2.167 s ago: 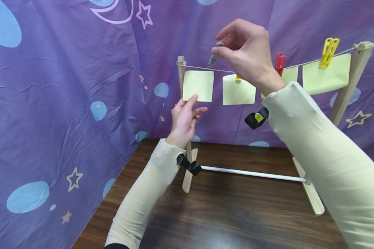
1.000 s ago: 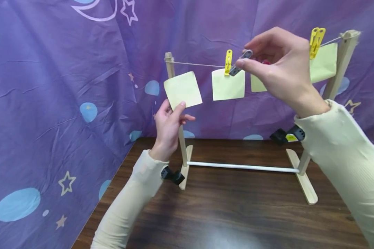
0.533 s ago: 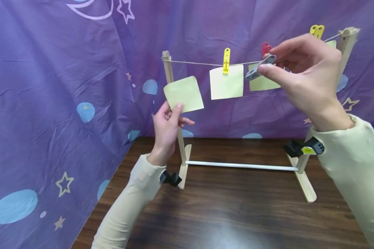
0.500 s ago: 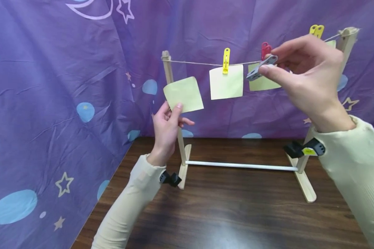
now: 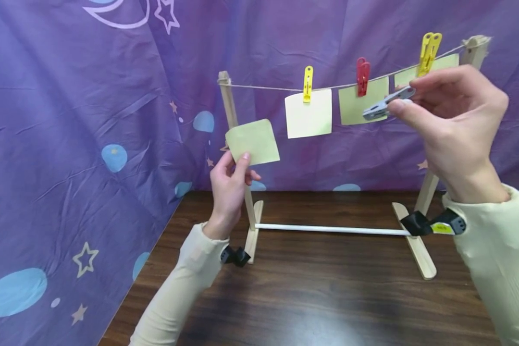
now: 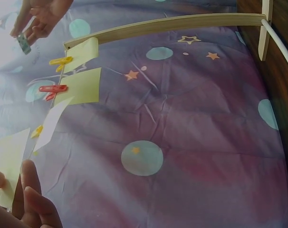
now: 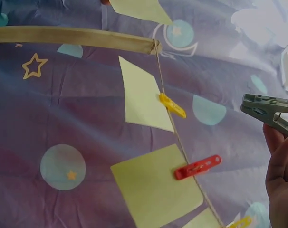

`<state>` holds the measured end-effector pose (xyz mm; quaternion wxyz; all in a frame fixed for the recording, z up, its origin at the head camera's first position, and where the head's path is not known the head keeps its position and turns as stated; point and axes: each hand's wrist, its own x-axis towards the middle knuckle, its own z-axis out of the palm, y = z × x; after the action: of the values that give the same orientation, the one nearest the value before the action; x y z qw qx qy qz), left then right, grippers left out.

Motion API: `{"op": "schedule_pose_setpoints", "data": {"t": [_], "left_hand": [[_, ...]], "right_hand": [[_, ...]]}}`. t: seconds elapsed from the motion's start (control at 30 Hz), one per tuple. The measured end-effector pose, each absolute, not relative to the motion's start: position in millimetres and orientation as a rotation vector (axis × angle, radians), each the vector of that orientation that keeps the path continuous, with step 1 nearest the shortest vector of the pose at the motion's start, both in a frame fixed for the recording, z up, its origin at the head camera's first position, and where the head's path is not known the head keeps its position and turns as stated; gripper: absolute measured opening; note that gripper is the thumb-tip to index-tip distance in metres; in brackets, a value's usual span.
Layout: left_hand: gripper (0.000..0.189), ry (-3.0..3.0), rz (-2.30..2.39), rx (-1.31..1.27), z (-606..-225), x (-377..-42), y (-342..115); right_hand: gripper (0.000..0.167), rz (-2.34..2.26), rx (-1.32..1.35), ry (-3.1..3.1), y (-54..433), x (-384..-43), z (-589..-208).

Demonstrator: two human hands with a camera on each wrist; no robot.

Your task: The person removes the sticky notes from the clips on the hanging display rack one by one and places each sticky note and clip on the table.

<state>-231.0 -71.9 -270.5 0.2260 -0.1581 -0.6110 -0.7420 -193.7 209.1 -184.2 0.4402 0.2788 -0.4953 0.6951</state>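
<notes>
My left hand (image 5: 228, 192) pinches a pale yellow square of paper (image 5: 255, 142) by its lower left corner, thumb in front. The paper tilts and sits below the string (image 5: 265, 87), near the left post. Toward the right, my right hand (image 5: 463, 125) pinches a grey clothespin (image 5: 375, 110) between thumb and fingers. In the right wrist view the clothespin (image 7: 260, 105) points away from the fingertips, with nothing between its tips. A yellow clothespin (image 5: 307, 85) and a red clothespin (image 5: 363, 77) each fix a paper square to the string.
The string runs between a left wooden post (image 5: 228, 101) and a right wooden post (image 5: 475, 50). Another yellow clothespin (image 5: 428, 55) holds paper near the right post. A white rod (image 5: 333, 229) joins the stand's feet on the dark wooden table (image 5: 311, 293). A purple patterned cloth (image 5: 91, 192) hangs behind.
My left hand has lowered the paper from just under the string and tilted it. My right hand has moved right and down with the grey clothespin, uncovering the red one. The head view has shifted.
</notes>
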Motion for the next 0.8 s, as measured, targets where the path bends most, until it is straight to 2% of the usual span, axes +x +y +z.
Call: {"op": "schedule_pose_setpoints", "data": {"t": [0.17, 0.33, 0.8], "left_hand": [[0.010, -1.689, -2.055, -0.463, -276.6, -230.7, -72.1], [0.016, -1.698, -2.052, -0.488, -281.5, -229.1, -71.0], [0.017, -1.766, -2.027, -0.476, -304.8, -227.9, -66.1]], "right_hand": [[0.027, 1.817, 0.650, -1.132, 214.9, -192.0, -194.4], [0.029, 1.968, 0.604, -0.899, 219.5, -191.8, -204.2], [0.031, 2.041, 0.521, -0.684, 236.9, -189.9, -225.7]]}}
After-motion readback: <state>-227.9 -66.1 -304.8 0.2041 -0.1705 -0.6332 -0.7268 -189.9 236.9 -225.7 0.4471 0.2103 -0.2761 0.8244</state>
